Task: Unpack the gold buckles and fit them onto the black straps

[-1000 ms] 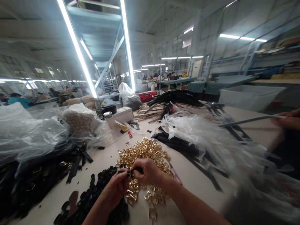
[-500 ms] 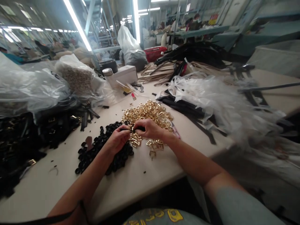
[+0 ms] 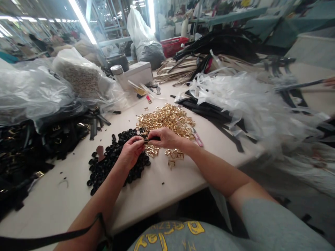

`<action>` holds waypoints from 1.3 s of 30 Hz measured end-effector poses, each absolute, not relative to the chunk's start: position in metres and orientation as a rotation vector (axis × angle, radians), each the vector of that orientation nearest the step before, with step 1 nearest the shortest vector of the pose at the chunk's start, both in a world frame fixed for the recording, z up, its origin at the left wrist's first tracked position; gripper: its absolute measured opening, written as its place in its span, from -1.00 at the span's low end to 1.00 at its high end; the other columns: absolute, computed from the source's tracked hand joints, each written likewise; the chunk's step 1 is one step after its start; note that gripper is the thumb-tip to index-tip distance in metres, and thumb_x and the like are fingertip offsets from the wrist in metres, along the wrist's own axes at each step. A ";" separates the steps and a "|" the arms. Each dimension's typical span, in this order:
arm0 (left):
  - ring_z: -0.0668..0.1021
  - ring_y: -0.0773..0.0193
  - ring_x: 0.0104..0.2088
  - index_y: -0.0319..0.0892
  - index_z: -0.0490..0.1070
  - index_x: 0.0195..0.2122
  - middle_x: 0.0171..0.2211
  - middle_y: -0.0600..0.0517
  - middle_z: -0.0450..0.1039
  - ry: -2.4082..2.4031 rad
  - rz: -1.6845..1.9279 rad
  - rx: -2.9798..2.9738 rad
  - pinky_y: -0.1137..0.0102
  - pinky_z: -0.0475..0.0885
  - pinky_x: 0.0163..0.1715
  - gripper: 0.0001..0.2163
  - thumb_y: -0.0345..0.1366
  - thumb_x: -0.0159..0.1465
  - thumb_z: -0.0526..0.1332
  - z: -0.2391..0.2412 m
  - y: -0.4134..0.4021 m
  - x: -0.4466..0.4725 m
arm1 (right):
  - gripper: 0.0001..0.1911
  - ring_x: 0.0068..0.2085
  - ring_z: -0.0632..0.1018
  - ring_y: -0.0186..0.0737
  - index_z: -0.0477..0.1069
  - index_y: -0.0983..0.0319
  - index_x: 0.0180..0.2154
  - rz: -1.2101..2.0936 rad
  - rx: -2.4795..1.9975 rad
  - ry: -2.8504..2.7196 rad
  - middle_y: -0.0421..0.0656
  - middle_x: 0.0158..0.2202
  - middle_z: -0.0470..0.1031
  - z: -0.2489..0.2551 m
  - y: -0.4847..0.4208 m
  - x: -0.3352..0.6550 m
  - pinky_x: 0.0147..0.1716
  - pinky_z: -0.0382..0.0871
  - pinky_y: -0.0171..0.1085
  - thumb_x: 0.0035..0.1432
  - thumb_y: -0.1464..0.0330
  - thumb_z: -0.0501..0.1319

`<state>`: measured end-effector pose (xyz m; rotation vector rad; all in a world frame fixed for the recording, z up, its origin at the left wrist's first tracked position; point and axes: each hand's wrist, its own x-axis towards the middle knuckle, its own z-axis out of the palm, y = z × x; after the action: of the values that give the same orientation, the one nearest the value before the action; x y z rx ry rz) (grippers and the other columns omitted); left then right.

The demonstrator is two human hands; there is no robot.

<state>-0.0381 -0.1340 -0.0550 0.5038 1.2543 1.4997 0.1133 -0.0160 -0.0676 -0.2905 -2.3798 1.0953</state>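
Observation:
My left hand [image 3: 133,151] and my right hand [image 3: 166,138] meet over the table, fingertips almost touching. Between them they pinch a short black strap [image 3: 154,138], most of it hidden by my fingers. A small gold glint shows where the fingertips meet, too small to make out. Beneath my left hand and forearm spreads a heap of small rolled black pieces [image 3: 104,170]. Just beyond my right hand lies a pile of gold buckles [image 3: 167,116], with a few loose buckles [image 3: 175,153] nearer to me.
Pink-handled scissors [image 3: 198,138] lie right of the buckles. Black straps with buckles [image 3: 23,153] and plastic bags [image 3: 34,90] crowd the left. Plastic sheeting [image 3: 235,94] covers strips at right. A flask [image 3: 117,72] and white box [image 3: 138,71] stand behind. Another person's hand [image 3: 330,82] shows far right.
The view has tilted slightly downward. Both hands stay together on the black strap with little movement. Another person's hand has come into view at the right edge.

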 end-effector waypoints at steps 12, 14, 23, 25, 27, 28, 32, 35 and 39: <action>0.49 0.49 -0.51 -0.24 0.47 -0.49 -0.49 0.09 0.47 1.152 1.398 0.494 0.66 0.46 -0.49 -0.69 -0.37 -0.18 0.58 -0.055 -0.136 -0.042 | -0.89 -0.38 0.46 -0.40 0.56 0.30 -0.27 1.090 -0.227 -2.431 -0.22 -0.39 0.54 -0.063 -0.012 0.118 -0.34 0.25 -0.40 0.18 0.42 0.27; 0.50 0.48 -0.49 -0.24 0.47 -0.49 -0.47 0.09 0.48 1.135 1.400 0.508 0.66 0.46 -0.48 -0.69 -0.37 -0.17 0.58 -0.054 -0.137 -0.040 | -0.87 -0.37 0.48 -0.39 0.57 0.30 -0.26 1.090 -0.202 -2.436 -0.21 -0.38 0.55 -0.063 -0.012 0.118 -0.34 0.25 -0.40 0.19 0.39 0.27; 0.45 0.51 -0.50 -0.25 0.43 -0.49 -0.46 0.13 0.40 1.137 1.403 0.546 0.65 0.41 -0.50 -0.69 -0.44 -0.17 0.55 -0.053 -0.137 -0.036 | -0.83 -0.43 0.43 -0.41 0.58 0.33 -0.26 1.039 -0.213 -2.496 -0.22 -0.43 0.52 -0.060 -0.013 0.120 -0.41 0.20 -0.41 0.21 0.35 0.27; 0.44 0.51 -0.51 -0.24 0.41 -0.50 -0.47 0.15 0.37 1.132 1.403 0.568 0.65 0.40 -0.52 -0.69 -0.44 -0.16 0.54 -0.053 -0.138 -0.035 | -0.83 -0.42 0.44 -0.42 0.58 0.33 -0.26 1.058 -0.197 -2.493 -0.22 -0.42 0.53 -0.059 -0.014 0.121 -0.40 0.20 -0.41 0.21 0.36 0.27; 0.42 0.52 -0.53 -0.24 0.38 -0.52 -0.47 0.15 0.37 1.137 1.407 0.607 0.64 0.39 -0.54 -0.69 -0.42 -0.14 0.54 -0.055 -0.138 -0.034 | -0.84 -0.42 0.43 -0.42 0.58 0.34 -0.26 1.069 -0.195 -2.501 -0.22 -0.43 0.52 -0.060 -0.014 0.120 -0.40 0.19 -0.42 0.21 0.38 0.26; 0.42 0.52 -0.53 -0.23 0.36 -0.52 -0.48 0.16 0.37 1.150 1.413 0.627 0.64 0.39 -0.55 -0.68 -0.42 -0.13 0.54 -0.055 -0.138 -0.034 | -0.85 -0.43 0.42 -0.42 0.58 0.33 -0.27 1.066 -0.203 -2.509 -0.23 -0.44 0.51 -0.061 -0.014 0.120 -0.41 0.18 -0.41 0.21 0.39 0.25; 0.44 0.50 -0.54 -0.21 0.37 -0.49 -0.49 0.16 0.40 1.224 1.469 0.637 0.63 0.41 -0.54 -0.67 -0.38 -0.13 0.54 -0.056 -0.136 -0.032 | -0.87 -0.44 0.38 -0.43 0.56 0.33 -0.29 1.031 -0.286 -2.515 -0.24 -0.46 0.49 -0.062 -0.014 0.117 -0.41 0.15 -0.41 0.18 0.45 0.23; 0.44 0.49 -0.54 -0.22 0.38 -0.49 -0.53 0.14 0.40 1.218 1.446 0.573 0.64 0.42 -0.55 -0.66 -0.32 -0.15 0.55 -0.054 -0.135 -0.033 | -0.87 -0.46 0.36 -0.44 0.56 0.33 -0.30 1.082 -0.331 -2.476 -0.26 -0.48 0.47 -0.062 -0.015 0.117 -0.42 0.15 -0.42 0.16 0.48 0.21; 0.42 0.53 -0.58 -0.23 0.40 -0.48 -0.57 0.15 0.36 1.154 1.384 0.496 0.68 0.41 -0.59 -0.66 -0.31 -0.14 0.55 -0.051 -0.135 -0.038 | -0.87 -0.46 0.35 -0.45 0.54 0.34 -0.31 1.188 -0.319 -2.423 -0.27 -0.49 0.43 -0.059 -0.014 0.119 -0.43 0.14 -0.42 0.17 0.44 0.22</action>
<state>-0.0380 -0.1349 -0.0514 0.4962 1.1543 1.3845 0.1189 -0.0141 -0.0593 -0.3186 -2.4231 1.1875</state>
